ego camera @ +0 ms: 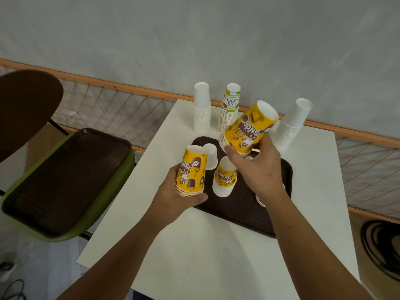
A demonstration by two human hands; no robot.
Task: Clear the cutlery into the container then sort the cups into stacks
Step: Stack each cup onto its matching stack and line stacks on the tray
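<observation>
my left hand (173,195) is closed around a short stack of yellow cups (191,172), upside down, at the left edge of the brown tray (244,215). my right hand (257,167) grips a second yellow stack (246,131), tilted, lifted above the tray. on the tray i see a small white cup (211,155) and one yellow cup on a white one (225,177). behind the tray, on the white table (216,256), stand two white stacks (202,107) (291,124) and a green-print stack (229,107).
</observation>
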